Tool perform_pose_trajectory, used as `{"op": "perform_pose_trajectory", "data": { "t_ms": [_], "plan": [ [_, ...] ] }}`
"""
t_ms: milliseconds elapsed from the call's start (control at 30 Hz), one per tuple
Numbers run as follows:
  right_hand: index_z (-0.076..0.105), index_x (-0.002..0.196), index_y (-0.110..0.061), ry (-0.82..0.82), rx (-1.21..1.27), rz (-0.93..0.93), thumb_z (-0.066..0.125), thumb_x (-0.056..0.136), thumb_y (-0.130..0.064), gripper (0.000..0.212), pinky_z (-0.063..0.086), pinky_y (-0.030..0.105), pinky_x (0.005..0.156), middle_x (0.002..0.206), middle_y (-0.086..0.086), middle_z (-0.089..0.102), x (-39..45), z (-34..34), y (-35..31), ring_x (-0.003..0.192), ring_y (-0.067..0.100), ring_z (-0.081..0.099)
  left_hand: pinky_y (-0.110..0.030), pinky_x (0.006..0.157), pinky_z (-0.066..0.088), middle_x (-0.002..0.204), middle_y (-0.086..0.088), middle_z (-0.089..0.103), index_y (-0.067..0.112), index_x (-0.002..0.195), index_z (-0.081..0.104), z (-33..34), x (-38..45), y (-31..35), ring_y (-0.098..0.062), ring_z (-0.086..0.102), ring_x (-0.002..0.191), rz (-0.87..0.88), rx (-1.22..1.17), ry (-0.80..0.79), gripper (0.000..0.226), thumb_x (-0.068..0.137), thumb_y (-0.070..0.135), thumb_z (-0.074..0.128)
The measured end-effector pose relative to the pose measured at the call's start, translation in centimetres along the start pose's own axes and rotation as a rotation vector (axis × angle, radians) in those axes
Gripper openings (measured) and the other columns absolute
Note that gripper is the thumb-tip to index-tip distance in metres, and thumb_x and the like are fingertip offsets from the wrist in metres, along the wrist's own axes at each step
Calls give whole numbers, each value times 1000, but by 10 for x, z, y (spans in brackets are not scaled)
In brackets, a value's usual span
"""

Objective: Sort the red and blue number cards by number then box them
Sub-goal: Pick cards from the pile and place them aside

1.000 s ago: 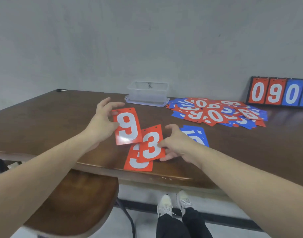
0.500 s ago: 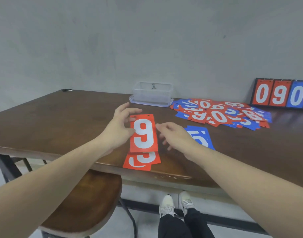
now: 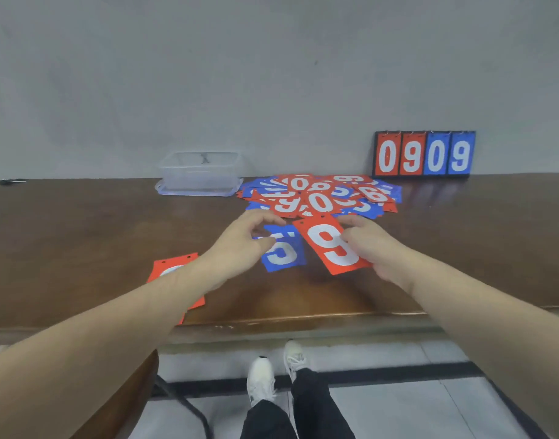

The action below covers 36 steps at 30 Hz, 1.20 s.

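My right hand (image 3: 371,248) pinches a red card with a white 9 (image 3: 330,245) by its right edge, tilted just above the table. My left hand (image 3: 240,248) hovers with loosely curled fingers at the left edge of a small blue card stack (image 3: 286,253); its thumb lies on the top card. A short stack of red cards (image 3: 173,269) lies near the table's front edge, partly hidden under my left forearm. Behind my hands is a mixed pile of red and blue number cards (image 3: 319,198). A clear plastic box (image 3: 202,172) stands on its lid at the back.
A flip scoreboard (image 3: 425,153) reading 0909 leans on the wall at the back right. A dark pen (image 3: 12,182) lies at the far left. The wooden table's front edge (image 3: 303,318) runs below my arms; a wooden chair (image 3: 129,391) stands at lower left.
The red 9 has passed from my left hand to my right and moved right, beside the blue stack. My left hand has let go and now sits at the blue cards. The view turned right.
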State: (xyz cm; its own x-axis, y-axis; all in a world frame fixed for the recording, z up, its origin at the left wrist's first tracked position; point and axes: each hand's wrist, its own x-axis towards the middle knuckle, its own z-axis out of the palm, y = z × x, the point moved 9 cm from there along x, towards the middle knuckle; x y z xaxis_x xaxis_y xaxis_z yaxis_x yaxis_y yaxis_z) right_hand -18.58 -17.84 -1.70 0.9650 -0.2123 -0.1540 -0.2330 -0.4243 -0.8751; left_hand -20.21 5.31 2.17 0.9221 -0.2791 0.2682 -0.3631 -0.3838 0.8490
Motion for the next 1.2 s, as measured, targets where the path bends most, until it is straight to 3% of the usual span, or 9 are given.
{"op": "perform_pose_trajectory", "data": {
  "t_ms": [133, 233, 333, 433, 633, 800, 900, 1067, 1200],
  "plan": [
    [44, 147, -30, 123, -116, -38, 48, 100, -13, 50, 57, 42, 93, 138, 4, 58, -3, -78, 34, 115, 27, 63, -6, 58, 41, 108, 11, 62, 29, 106, 70, 61, 22, 17, 9, 59, 80, -7, 112, -101, 30, 96, 6, 54],
    [54, 136, -26, 178, -176, -39, 48, 95, -8, 45, 57, 33, 79, 119, 4, 65, -8, -127, 66, 100, 22, 67, -7, 72, 42, 106, 15, 61, 33, 102, 69, 111, 39, 37, 5, 56, 99, 51, 202, -177, 26, 97, 11, 58],
    [60, 124, -27, 232, -240, -26, 49, 93, -6, 39, 51, 28, 69, 108, -1, 66, -13, -177, 97, 93, 20, 67, -8, 76, 39, 104, 24, 59, 34, 104, 69, 155, 56, 51, 6, 54, 98, 61, 240, -242, 22, 98, 16, 58],
    [60, 118, -30, 308, -343, -15, 48, 90, -7, 38, 51, 30, 72, 96, -9, 63, -19, -224, 120, 83, 14, 66, -6, 74, 38, 105, 28, 58, 34, 106, 69, 192, 69, 63, 8, 54, 97, 72, 251, -318, 20, 99, 19, 58],
    [63, 128, -26, 480, -571, 39, 50, 94, -15, 39, 47, 33, 85, 127, 5, 60, -28, -303, 165, 109, 26, 62, -4, 75, 37, 108, 27, 59, 33, 105, 69, 265, 86, 87, 7, 54, 103, 100, 238, -417, 20, 99, 17, 59],
    [67, 130, -24, 584, -655, 74, 46, 98, -18, 39, 45, 37, 95, 131, 6, 57, -29, -347, 197, 121, 28, 52, -8, 75, 41, 110, 22, 61, 33, 104, 70, 303, 99, 101, 4, 57, 101, 92, 214, -433, 20, 98, 17, 59],
    [68, 126, -32, 619, -832, 104, 45, 100, -33, 35, 38, 37, 94, 134, 0, 59, -32, -360, 206, 121, 27, 44, -8, 75, 42, 108, 20, 62, 32, 105, 70, 318, 104, 109, 3, 57, 99, 103, 224, -435, 20, 98, 17, 60],
    [64, 121, -46, 559, -850, 21, 44, 96, -49, 32, 25, 39, 87, 122, -12, 64, -36, -347, 202, 117, 20, 45, -11, 78, 41, 109, 19, 63, 34, 105, 69, 337, 111, 114, 3, 57, 101, 114, 246, -459, 21, 98, 16, 60],
    [66, 122, -43, 408, -900, -57, 48, 95, -44, 32, 33, 38, 91, 125, -11, 65, -32, -328, 198, 119, 20, 48, -24, 90, 47, 111, 17, 64, 33, 106, 70, 345, 117, 113, 0, 59, 102, 98, 232, -456, 21, 97, 16, 61]
  ]
}}
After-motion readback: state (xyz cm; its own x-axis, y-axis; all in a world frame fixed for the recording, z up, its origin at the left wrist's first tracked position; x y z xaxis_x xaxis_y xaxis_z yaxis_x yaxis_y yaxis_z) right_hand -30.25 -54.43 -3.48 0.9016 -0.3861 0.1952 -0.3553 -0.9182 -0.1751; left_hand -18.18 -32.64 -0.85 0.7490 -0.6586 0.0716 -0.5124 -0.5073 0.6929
